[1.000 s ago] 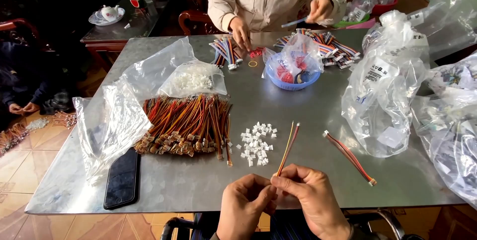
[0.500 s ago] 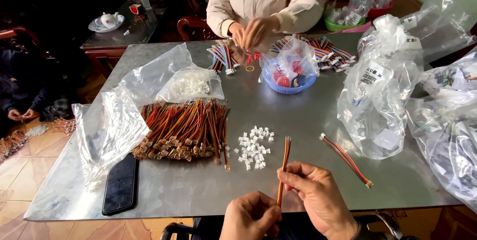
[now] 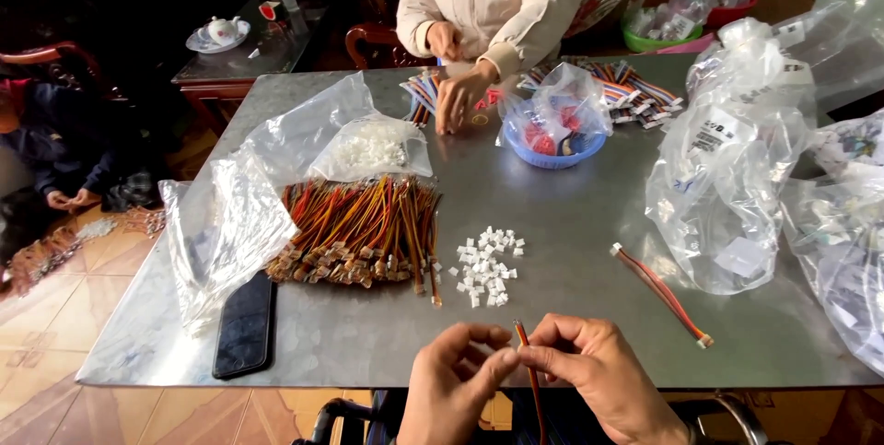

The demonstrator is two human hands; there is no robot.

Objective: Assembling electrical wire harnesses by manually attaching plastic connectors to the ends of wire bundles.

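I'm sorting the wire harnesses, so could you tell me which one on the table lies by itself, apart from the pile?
The single wire harness lying diagonally right of the white connectors. The others sit bundled in the big pile at left.

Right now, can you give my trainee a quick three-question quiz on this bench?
1. True or false: the left hand and right hand pinch a thin wire strand together.
2. What lies just beyond the hands? A) white connector pile B) scissors C) tape roll
3. What dark flat object lies at the table's near-left edge?

Key: 1 true; 2 A; 3 a phone.
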